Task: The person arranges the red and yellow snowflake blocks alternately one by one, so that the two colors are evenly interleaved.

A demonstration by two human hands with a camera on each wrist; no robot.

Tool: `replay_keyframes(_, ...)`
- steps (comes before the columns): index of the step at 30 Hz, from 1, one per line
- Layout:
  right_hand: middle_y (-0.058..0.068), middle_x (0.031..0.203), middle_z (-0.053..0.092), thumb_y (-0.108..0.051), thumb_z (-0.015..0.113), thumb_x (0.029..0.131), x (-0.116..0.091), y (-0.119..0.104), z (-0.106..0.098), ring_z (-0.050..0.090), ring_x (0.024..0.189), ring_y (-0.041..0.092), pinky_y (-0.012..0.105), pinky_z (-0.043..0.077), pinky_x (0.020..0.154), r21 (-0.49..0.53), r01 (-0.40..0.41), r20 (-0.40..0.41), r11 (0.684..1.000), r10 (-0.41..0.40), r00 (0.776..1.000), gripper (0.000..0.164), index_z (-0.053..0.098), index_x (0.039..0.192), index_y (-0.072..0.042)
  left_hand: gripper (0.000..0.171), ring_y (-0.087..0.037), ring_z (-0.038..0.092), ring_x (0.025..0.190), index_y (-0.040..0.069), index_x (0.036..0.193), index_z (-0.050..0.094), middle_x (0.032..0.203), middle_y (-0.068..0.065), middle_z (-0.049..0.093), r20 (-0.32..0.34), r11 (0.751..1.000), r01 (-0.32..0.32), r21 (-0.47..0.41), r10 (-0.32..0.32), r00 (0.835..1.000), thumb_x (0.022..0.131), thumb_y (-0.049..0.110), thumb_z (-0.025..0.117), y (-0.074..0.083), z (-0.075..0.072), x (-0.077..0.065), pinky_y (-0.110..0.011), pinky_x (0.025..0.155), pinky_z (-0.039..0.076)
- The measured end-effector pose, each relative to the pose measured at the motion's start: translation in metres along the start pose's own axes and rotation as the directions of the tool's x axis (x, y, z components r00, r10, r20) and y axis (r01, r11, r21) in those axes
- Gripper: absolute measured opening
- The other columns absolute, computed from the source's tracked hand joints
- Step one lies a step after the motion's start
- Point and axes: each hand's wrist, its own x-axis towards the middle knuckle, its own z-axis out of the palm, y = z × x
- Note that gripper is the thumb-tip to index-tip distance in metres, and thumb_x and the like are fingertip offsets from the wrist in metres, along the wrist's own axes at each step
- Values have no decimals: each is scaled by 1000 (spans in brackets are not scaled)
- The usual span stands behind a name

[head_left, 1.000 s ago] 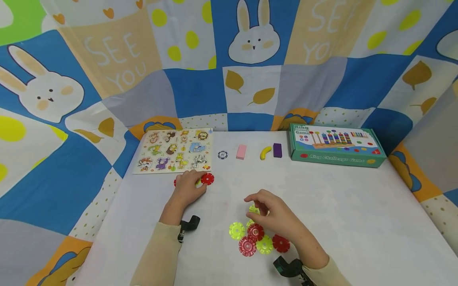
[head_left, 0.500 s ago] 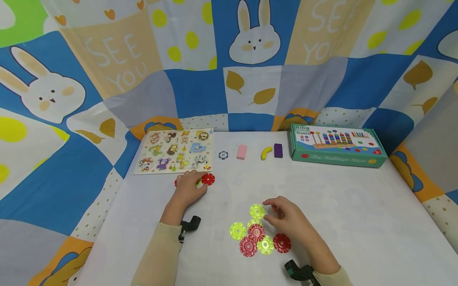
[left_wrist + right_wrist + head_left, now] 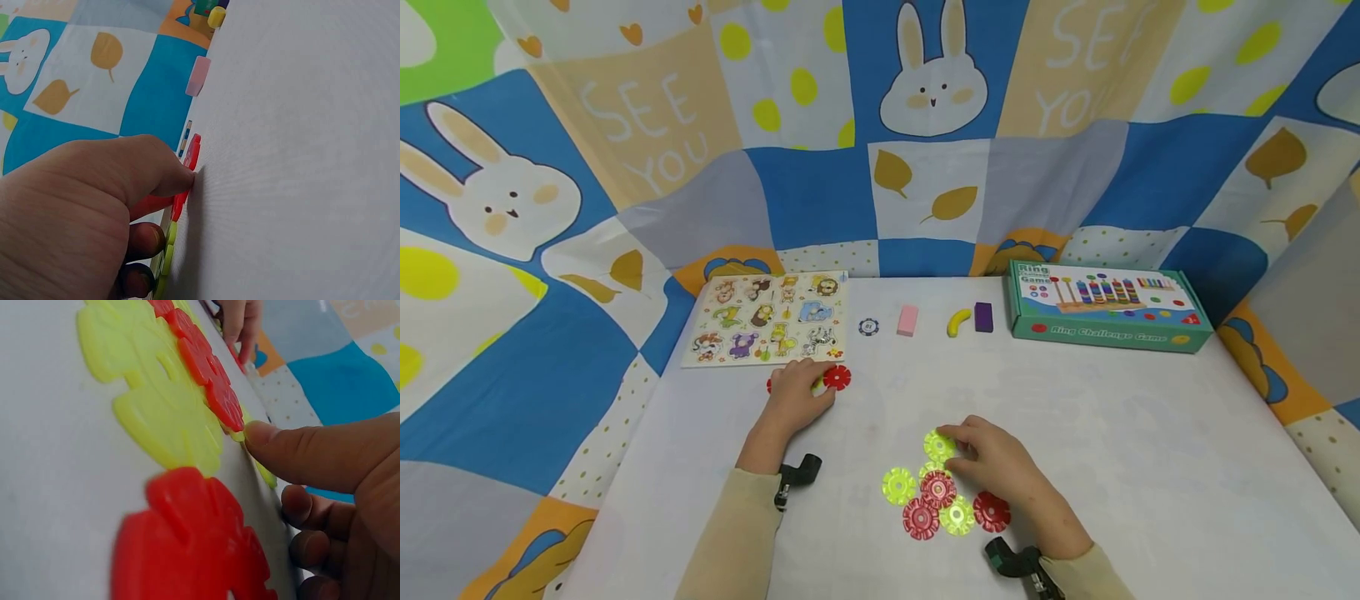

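My left hand (image 3: 795, 396) rests at the front edge of the animal puzzle board (image 3: 760, 321). Its thumb and index finger pinch a red snowflake building disc (image 3: 838, 378), and its other curled fingers lie by yellow-green discs (image 3: 167, 259) in the left wrist view. My right hand (image 3: 996, 458) grips the uppermost yellow-green disc (image 3: 937, 445) of a loose cluster, index finger at its far edge and thumb at its near edge. Around it lie another yellow-green disc (image 3: 897, 486), an overlapping red disc (image 3: 937, 489) and a separate red disc (image 3: 991, 512).
Along the back stand a poker-like chip (image 3: 868, 327), a pink block (image 3: 907, 320), a toy banana (image 3: 958, 322) and a purple block (image 3: 983, 317). A green ring game box (image 3: 1108, 308) sits at the back right. Patterned cloth hangs behind the white table.
My right hand swung right, off the upper yellow-green disc, then came back left and closed its thumb and index finger on that disc. My left hand has stayed in place.
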Motion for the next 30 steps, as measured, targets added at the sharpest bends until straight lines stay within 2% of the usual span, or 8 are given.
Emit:
replay_keyframes(10,-13,77,46,-27,77,78,4,-6,0,43,71,9,29,37,61,-65,-7,4,998,7,1000,45,64,121,-27,46,-19,47,97,26,128,59,111,3,59,-16,1000,-4,15,4,1000,83,36,64,1,2,0,-40,78,27)
replay_keyframes(14,-11,90,55,-27,77,78,9,-10,-1,46,76,9,30,42,67,-73,-7,25,997,8,1000,47,62,123,-24,46,-19,47,98,26,129,59,114,3,59,-16,1000,-1,8,1,1000,84,36,63,0,2,0,-41,80,27)
replay_keyframes(17,-9,100,60,-24,77,78,12,-13,-2,50,82,10,33,45,75,-21,-44,47,999,45,998,44,63,119,-21,47,-20,46,100,26,129,58,118,2,58,-11,1000,3,1,-3,1000,84,36,63,0,2,-1,-41,81,27)
replay_keyframes(20,-3,90,59,-19,78,76,16,-16,-4,51,79,14,35,45,69,63,-108,80,992,103,991,40,62,113,-17,46,-20,46,100,24,129,59,118,2,58,-12,1000,1,-5,-1,1000,84,35,64,1,1,-1,-41,80,26)
replay_keyframes(23,1,77,52,-15,79,74,19,-18,-5,47,70,17,33,40,59,128,-167,107,978,154,982,38,60,107,-14,46,-20,47,99,24,128,59,116,2,59,-17,1000,-3,-1,3,1000,84,35,63,1,1,-1,-41,80,26)
replay_keyframes(26,3,75,50,-14,81,70,20,-19,-4,46,68,18,33,38,57,165,-200,108,966,184,977,39,59,103,-12,45,-19,47,98,25,128,59,116,3,59,-15,1000,1,9,-1,1000,84,36,63,1,2,-1,-41,79,27)
replay_keyframes(30,4,75,50,-16,82,70,17,-19,-2,46,69,18,33,38,57,202,-218,65,955,209,976,36,58,96,-12,46,-19,47,98,25,128,59,115,3,59,-12,1000,4,16,-3,1000,84,36,63,1,2,0,-41,79,27)
